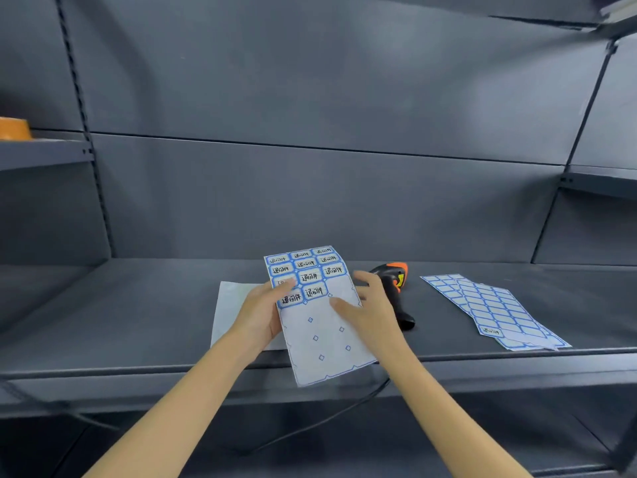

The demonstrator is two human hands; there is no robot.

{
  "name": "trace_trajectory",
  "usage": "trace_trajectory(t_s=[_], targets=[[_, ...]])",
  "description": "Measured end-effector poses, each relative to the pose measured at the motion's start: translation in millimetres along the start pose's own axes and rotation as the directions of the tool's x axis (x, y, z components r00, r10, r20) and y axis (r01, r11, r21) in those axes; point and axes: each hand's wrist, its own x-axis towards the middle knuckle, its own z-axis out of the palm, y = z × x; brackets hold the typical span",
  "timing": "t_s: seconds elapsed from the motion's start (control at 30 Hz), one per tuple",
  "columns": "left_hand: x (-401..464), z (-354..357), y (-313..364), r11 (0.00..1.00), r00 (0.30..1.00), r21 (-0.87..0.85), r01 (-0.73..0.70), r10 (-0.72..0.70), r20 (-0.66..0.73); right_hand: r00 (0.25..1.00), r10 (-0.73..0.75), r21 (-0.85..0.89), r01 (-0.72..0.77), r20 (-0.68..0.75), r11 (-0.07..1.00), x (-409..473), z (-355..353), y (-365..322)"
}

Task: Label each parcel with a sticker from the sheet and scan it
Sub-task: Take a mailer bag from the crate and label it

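Note:
A sticker sheet (319, 326) with blue-bordered, handwritten labels on its upper half is held above the grey shelf (138, 312); its lower half is bare backing. My left hand (262, 312) grips the sheet's left edge, thumb lying over a label. My right hand (370, 305) is at the sheet's right edge, fingers spread, thumb on the bare backing. A flat white parcel (229, 305) lies on the shelf under the sheet and my left hand. A black and orange handheld scanner (396, 288) lies just behind my right hand.
Two or more sheets of blank blue-bordered labels (496, 312) lie overlapped on the shelf to the right. The scanner's black cable (327, 419) hangs below the shelf's front edge. An orange object (13, 127) sits on a higher shelf at far left.

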Motion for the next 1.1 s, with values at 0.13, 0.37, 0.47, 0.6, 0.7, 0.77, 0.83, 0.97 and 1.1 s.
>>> trace_trajectory(t_s=[0.13,0.37,0.47,0.6,0.7,0.77,0.83,0.97,1.1], targets=[[-3,-7,-3,0.992,0.998,0.128,-0.012,0.020,-0.061,0.894,-0.445,-0.471,0.419,0.063,0.776,1,11,1],[-7,-10,5,0.981,0.999,0.194,-0.030,0.038,-0.036,0.800,-0.551,-0.643,0.556,0.240,0.527,8,14,0],[-7,-10,5,0.976,0.998,0.218,-0.014,0.027,-0.060,0.783,-0.571,-0.648,0.570,0.245,0.505,10,15,-3],[-9,-12,6,0.968,0.998,0.250,-0.016,0.032,-0.058,0.768,-0.590,-0.632,0.590,0.248,0.502,10,18,-3],[-11,-13,7,0.958,0.997,0.286,-0.038,0.055,-0.052,0.832,-0.518,-0.553,0.532,0.200,0.641,10,22,-1],[-12,-13,8,0.953,0.996,0.298,-0.060,0.075,-0.041,0.908,-0.400,-0.425,0.413,0.125,0.805,9,25,0],[-13,-13,9,0.949,0.995,0.309,-0.071,0.087,-0.040,0.960,-0.272,-0.270,0.280,0.065,0.921,9,28,1],[-14,-17,9,0.947,0.994,0.314,-0.071,0.094,-0.056,0.998,-0.063,-0.029,0.063,0.016,0.998,7,28,-1],[-16,-22,12,0.952,0.992,0.299,-0.066,0.094,-0.082,0.987,0.139,0.429,-0.161,0.081,0.889,9,23,-1]])
